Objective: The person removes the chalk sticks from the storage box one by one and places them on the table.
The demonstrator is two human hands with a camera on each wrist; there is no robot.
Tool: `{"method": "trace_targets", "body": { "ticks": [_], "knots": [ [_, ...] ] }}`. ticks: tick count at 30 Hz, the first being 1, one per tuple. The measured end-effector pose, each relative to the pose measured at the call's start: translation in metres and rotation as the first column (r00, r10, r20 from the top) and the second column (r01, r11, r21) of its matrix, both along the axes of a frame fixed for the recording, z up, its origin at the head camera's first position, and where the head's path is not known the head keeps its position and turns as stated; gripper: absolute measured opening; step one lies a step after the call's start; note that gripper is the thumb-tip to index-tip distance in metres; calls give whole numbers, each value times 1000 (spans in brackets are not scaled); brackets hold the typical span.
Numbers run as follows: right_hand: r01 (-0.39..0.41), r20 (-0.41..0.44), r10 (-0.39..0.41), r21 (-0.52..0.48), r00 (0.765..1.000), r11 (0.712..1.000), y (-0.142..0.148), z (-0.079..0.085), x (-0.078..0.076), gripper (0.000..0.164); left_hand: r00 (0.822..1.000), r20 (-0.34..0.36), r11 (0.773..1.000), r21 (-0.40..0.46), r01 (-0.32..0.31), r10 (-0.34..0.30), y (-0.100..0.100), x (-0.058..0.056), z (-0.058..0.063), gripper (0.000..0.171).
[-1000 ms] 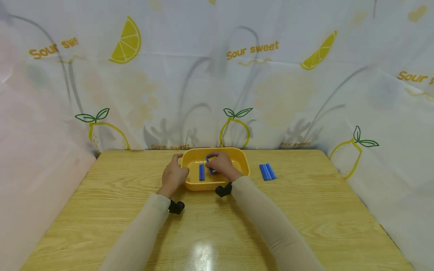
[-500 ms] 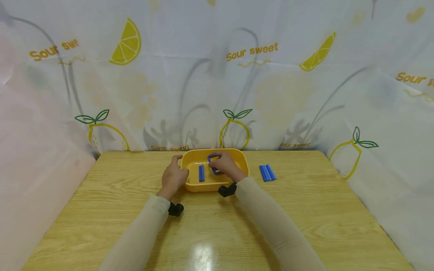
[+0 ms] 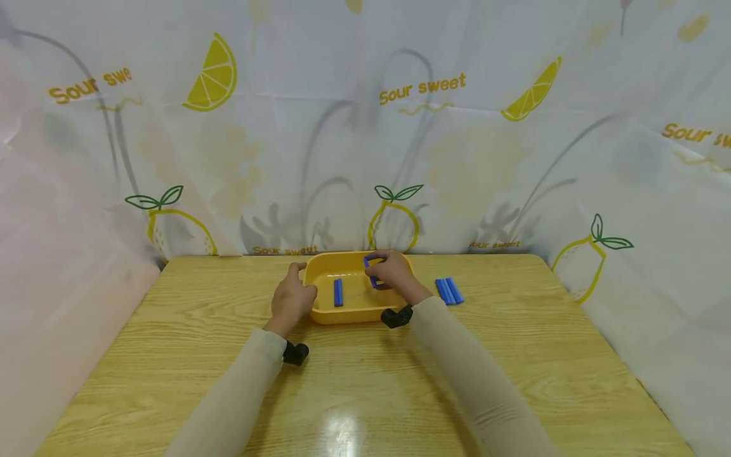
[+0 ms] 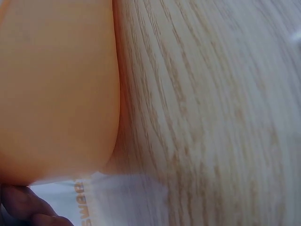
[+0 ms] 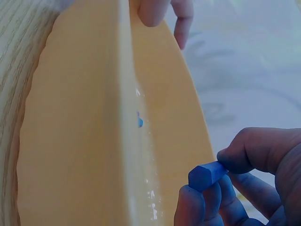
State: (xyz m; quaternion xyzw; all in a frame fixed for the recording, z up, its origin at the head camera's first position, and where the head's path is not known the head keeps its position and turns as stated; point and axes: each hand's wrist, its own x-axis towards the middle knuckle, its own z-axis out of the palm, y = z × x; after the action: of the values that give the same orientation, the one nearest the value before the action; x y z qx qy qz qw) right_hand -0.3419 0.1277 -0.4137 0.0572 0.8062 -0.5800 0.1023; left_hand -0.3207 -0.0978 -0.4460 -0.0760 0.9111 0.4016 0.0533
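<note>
A yellow tray (image 3: 354,315) stands near the table's back edge. My left hand (image 3: 292,299) grips its left end, fingers and thumb at the rim; in the right wrist view that hand (image 5: 157,10) shows at the top. My right hand (image 3: 394,276) is over the tray's right part and pinches a short blue stick (image 5: 205,176) with a six-sided end between thumb and fingers. Two more blue sticks (image 3: 338,293) lie side by side on the left of the tray's floor. The left wrist view shows mostly the tray's outer wall (image 4: 56,94), with fingertips at its lower left.
Several blue sticks (image 3: 449,291) lie together on the wooden table (image 3: 200,330), right of the tray. A white sheet (image 3: 320,158) printed with lemons hangs behind the table and along its sides. Each wrist wears a black camera mount.
My right hand has moved to the right inside the tray, carrying the blue stick away from the two lying there. The left hand has stayed on the rim.
</note>
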Motion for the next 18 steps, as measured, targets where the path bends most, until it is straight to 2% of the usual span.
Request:
{"method": "trace_targets", "body": {
  "ticks": [10,18],
  "knots": [
    [13,4,-13,-9,1000,1000,9,7,-1,35,1000,0,1000,-11,-1,1,1,1,2,63],
    [13,7,-13,15,1000,1000,19,12,-2,38,1000,-1,1000,-7,-2,2,0,0,0,63]
  ]
}}
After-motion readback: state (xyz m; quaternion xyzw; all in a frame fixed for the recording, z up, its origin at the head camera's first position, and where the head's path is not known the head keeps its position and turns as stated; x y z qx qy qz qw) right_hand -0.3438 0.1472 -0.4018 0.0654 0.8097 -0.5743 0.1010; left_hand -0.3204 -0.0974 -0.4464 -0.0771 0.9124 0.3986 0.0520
